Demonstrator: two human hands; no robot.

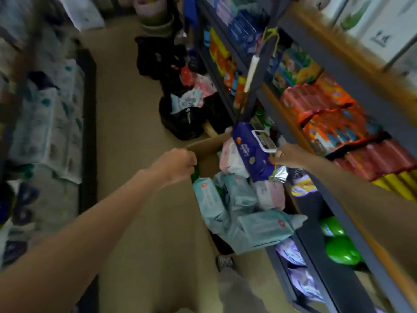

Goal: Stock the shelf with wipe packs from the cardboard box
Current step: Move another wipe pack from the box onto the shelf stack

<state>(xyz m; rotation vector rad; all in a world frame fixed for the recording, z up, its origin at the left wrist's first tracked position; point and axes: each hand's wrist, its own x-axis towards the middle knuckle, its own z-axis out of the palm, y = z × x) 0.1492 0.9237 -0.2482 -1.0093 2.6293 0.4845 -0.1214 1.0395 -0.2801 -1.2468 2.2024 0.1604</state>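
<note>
A cardboard box [204, 149] stands on the floor beside the shelf [327, 193], filled with several pale teal and pink wipe packs [246, 213]. My right hand [291, 155] pinches a dark blue wipe pack [250, 150] with a white lid, holding it above the box near the shelf post. My left hand [178, 164] is curled at the box's left rim; whether it grips the flap is hard to tell. The view is blurred.
The shelf on the right carries red and orange packs [334, 123], green bottles [338, 242] and purple packs low down. Black bags of goods [180, 109] lie on the floor beyond the box. Stacked pale packs [49, 123] line the left side. My foot [225, 263] stands near the box.
</note>
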